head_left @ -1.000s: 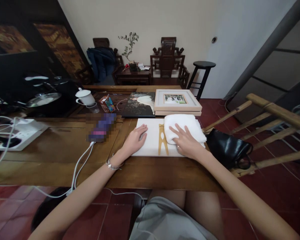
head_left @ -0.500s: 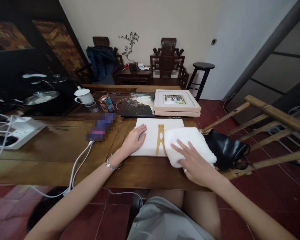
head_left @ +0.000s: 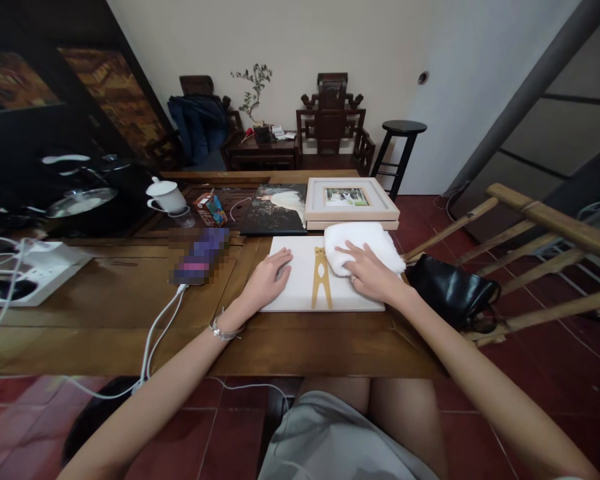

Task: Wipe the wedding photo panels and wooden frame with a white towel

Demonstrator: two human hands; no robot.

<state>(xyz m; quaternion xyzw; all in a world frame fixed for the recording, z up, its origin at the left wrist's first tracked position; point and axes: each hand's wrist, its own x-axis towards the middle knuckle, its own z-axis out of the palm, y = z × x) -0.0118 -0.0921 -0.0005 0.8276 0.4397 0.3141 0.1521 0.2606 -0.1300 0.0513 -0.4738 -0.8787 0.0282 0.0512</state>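
My left hand (head_left: 269,278), loosely spread, braces the white board (head_left: 299,261) on the tabletop (head_left: 325,347); my right hand (head_left: 373,275), fingers apart, presses the white cloth (head_left: 366,233) over its far-right corner. Pressure should stay even.

A: Specify the finish of the folded towel (head_left: 384,245).
B: Record as cloth: matt, with a fluffy pile.
A: And for the board (head_left: 303,277) below?
B: Log as smooth and matt; material unclear.
A: Next, the tabletop (head_left: 220,353)?
B: Enter as wood, smooth, with a slight sheen.
A: Then the bag (head_left: 445,290) and the lidded cup (head_left: 166,198)?
B: List as 1 glossy, leather-like surface and 1 glossy, ceramic-like surface, respectively.
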